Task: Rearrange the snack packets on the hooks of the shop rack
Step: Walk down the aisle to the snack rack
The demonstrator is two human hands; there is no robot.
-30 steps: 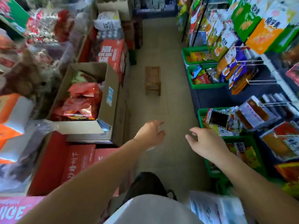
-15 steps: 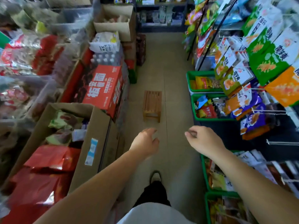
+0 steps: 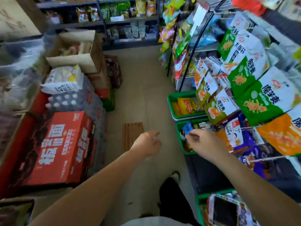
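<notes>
Green-and-white snack packets point(image 3: 254, 98) hang on the wire hooks of the shop rack point(image 3: 198, 38) along the right. Below them hang an orange packet point(image 3: 283, 136) and purple packets point(image 3: 249, 141). A bare hook point(image 3: 267, 158) sticks out low on the rack. My left hand point(image 3: 146, 144) hovers over the aisle floor with loosely curled fingers and holds nothing. My right hand point(image 3: 205, 144) is held in front of a green basket point(image 3: 179, 128), left of the purple packets, its fingers loosely curled and holding nothing.
A small wooden stool point(image 3: 132, 132) stands on the floor just beyond my left hand. Red cartons point(image 3: 61, 147), bottled water point(image 3: 68, 101) and open cardboard boxes point(image 3: 78, 49) line the left. Green baskets point(image 3: 184, 95) of packets sit under the rack. Shelves point(image 3: 127, 22) close the aisle's far end.
The view has tilted up and moved forward along the aisle. Both hands stay stretched out in front; my right hand has come closer to the green basket and the hanging packets.
</notes>
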